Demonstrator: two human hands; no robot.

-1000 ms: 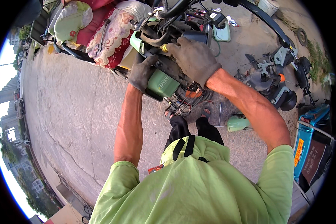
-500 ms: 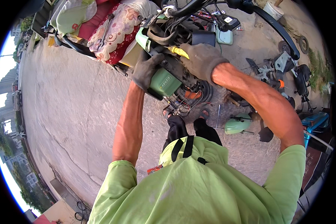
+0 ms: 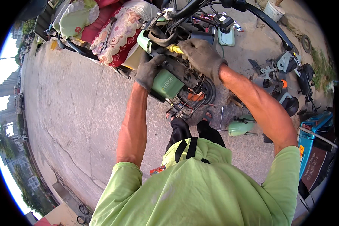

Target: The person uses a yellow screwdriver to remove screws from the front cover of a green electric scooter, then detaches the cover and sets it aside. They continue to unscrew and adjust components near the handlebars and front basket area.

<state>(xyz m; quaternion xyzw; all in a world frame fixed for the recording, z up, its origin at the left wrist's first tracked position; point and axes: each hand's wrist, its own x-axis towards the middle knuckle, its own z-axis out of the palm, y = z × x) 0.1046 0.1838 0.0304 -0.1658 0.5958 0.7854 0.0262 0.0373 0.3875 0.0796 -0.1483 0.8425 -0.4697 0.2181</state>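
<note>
- Two gloved hands, one yellow-handled tool, one stripped scooter (image 3: 173, 64) between the hands.
- Right hand (image 3: 202, 56): grip clamped on the near end of the yellow-handled tool (image 3: 174, 49); tool's far end points into the scooter's exposed front, just above the green box.
- Left hand (image 3: 150, 69): lies against the upper left edge of the one green box (image 3: 167, 85); cannot tell whether its grip is closed on anything.
- Below the box: one wheel (image 3: 209, 91). Two sandalled feet stand near it.
- On the ground, right: one green shell (image 3: 240, 127), one thin rod (image 3: 221, 117) just beside it.
- Upper right: one pale green panel (image 3: 226, 37), one white bucket (image 3: 274, 12), one loose tyre (image 3: 306, 43).
- Upper left: one wrench (image 3: 109, 32) on a flowered cloth (image 3: 120, 26).
- Against half a second ago: right fingers sit farther along the yellow handle, so less of it shows; more of the blue vehicle (image 3: 309, 137) at right is visible. Left hand keeps its place at the box.
</note>
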